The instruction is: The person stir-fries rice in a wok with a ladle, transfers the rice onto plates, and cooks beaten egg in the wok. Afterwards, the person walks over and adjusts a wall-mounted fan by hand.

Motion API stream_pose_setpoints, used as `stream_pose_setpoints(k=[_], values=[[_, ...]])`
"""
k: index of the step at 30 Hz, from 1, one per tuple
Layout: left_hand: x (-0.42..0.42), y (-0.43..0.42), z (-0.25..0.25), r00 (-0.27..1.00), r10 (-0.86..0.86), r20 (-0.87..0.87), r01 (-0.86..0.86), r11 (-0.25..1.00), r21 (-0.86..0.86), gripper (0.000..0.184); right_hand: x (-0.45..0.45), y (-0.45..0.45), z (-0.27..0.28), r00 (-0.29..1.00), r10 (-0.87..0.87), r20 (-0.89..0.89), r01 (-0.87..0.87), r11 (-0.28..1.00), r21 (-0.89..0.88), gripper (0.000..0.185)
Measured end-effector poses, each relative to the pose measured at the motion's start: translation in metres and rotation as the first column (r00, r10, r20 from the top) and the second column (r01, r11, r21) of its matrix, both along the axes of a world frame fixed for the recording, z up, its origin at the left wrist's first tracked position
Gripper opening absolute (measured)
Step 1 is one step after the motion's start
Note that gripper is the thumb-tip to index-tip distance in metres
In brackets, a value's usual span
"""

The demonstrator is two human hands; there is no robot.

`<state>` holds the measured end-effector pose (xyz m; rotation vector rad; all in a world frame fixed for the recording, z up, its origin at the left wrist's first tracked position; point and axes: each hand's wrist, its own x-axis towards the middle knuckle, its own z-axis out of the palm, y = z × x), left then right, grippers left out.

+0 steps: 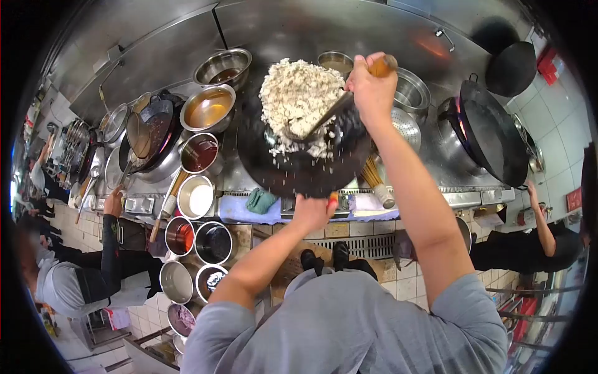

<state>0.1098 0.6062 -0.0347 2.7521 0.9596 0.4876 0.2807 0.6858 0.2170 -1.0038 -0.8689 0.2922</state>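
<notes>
In the head view, my right hand (372,87) is closed around the wooden-ended handle of a ladle (331,112), its bowl end down in white rice. My left hand (313,214) is closed at the near edge of a large black wok (293,177), with a small orange-red piece beside the fingers. A big heap of rice (302,93) rises over the wok, and loose grains scatter below it. The wok looks tilted and slightly blurred. My left fingers' exact grip is partly hidden.
Left of the wok stand bowls of amber liquid (208,110) and dark red sauce (199,153), plus several seasoning pots (196,197). A bamboo brush (376,181) and a perforated strainer (406,129) lie right. Another wok (492,134) sits farther right. Co-workers stand on both sides.
</notes>
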Motion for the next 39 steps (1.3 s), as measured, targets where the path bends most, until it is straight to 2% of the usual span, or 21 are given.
stream_pose_setpoints(k=[2,6,8,10,11,12,13,16,18,19,22,24,25,26,29,31,32,34,37,38,39], values=[[0.0,-0.007,0.082,0.976,-0.087,-0.198,0.064,0.991,-0.118,0.044,0.001,-0.013,0.035,0.999,0.052,-0.015,-0.053,0.995,-0.087,0.023],[0.026,0.061,0.147,0.996,-0.025,0.09,0.021,0.999,0.049,0.043,-0.004,-0.045,0.082,0.987,0.159,-0.017,-0.155,0.976,0.151,0.026],[0.034,0.068,0.091,0.997,-0.036,0.064,0.029,0.994,0.106,0.042,-0.012,-0.022,0.042,0.996,-0.085,0.007,0.085,0.996,-0.004,0.026],[0.03,0.034,0.028,0.991,0.113,0.077,-0.119,0.99,0.072,0.045,0.009,0.014,-0.031,0.93,-0.298,0.215,0.282,0.954,0.102,0.022],[0.024,0.023,0.014,0.996,0.081,-0.026,-0.082,0.995,-0.049,0.046,0.01,0.01,-0.027,0.928,-0.306,0.214,0.289,0.951,0.106,0.022],[0.012,0.007,0.004,0.991,0.034,-0.131,-0.058,0.981,-0.184,0.047,0.006,-0.002,-0.019,0.982,-0.171,0.078,0.165,0.983,0.087,0.021],[0.002,-0.006,0.013,0.995,-0.022,-0.094,0.009,0.991,-0.135,0.049,0.005,-0.008,-0.007,0.998,-0.025,-0.057,0.03,0.995,0.094,0.02],[0.004,0.003,0.128,0.974,-0.097,-0.203,0.063,0.984,-0.166,0.049,0.011,-0.027,0.039,0.992,0.125,0.01,-0.124,0.989,-0.075,0.022],[0.014,0.037,0.166,0.999,0.022,-0.048,-0.019,0.998,0.057,0.049,0.02,-0.042,0.07,0.974,0.227,0.003,-0.227,0.972,0.056,0.025],[0.022,0.06,0.157,0.999,-0.006,0.045,0.001,0.992,0.127,0.047,0.017,-0.036,0.06,0.974,0.228,-0.005,-0.228,0.972,0.052,0.025],[0.034,0.059,0.067,0.992,0.017,0.122,-0.038,0.985,0.171,0.044,0.006,0.007,-0.002,0.917,-0.322,0.234,0.311,0.947,0.086,0.022],[0.026,0.026,0.002,0.99,0.132,0.058,-0.135,0.99,0.051,0.042,0.008,0.014,-0.04,0.944,-0.282,0.172,0.257,0.954,0.151,0.018],[0.013,0.015,-0.004,0.991,0.073,-0.111,-0.094,0.975,-0.201,0.041,0.003,0.003,-0.029,0.981,-0.178,0.073,0.167,0.977,0.13,0.02],[0.001,0.002,0.003,0.993,-0.001,-0.116,-0.026,0.974,-0.225,0.042,-0.001,-0.011,-0.01,0.997,-0.071,-0.024,0.074,0.991,0.116,0.022],[-0.003,-0.002,0.105,0.985,-0.085,-0.151,0.054,0.979,-0.198,0.044,0.007,-0.028,0.035,0.994,0.097,-0.044,-0.1,0.992,-0.081,0.025],[0.011,0.027,0.169,0.997,-0.006,-0.071,0.001,0.997,-0.078,0.044,-0.001,-0.046,0.062,0.99,0.134,-0.05,-0.129,0.987,0.095,0.027],[0.016,0.038,0.151,0.997,0.003,-0.074,-0.009,0.997,-0.082,0.044,-0.005,-0.049,0.065,0.993,0.111,-0.036,-0.103,0.979,0.174,0.026],[0.032,0.06,0.072,0.995,-0.013,0.096,-0.003,0.986,0.169,0.04,-0.001,-0.005,0.0,0.914,-0.332,0.231,0.316,0.943,0.104,0.023],[0.012,0.013,-0.003,0.994,0.101,-0.044,-0.104,0.991,-0.085,0.036,-0.005,-0.009,-0.028,0.995,-0.098,0.029,0.092,0.98,0.177,0.02],[0.003,0.0,0.0,0.994,0.095,-0.047,-0.098,0.991,-0.089,0.036,-0.008,-0.023,-0.013,0.997,0.025,-0.078,-0.01,0.984,0.177,0.021],[-0.001,-0.005,0.015,0.994,-0.019,0.108,0.007,0.993,0.117,0.037,-0.006,-0.03,0.002,0.997,0.023,-0.071,-0.01,0.983,0.182,0.021]])
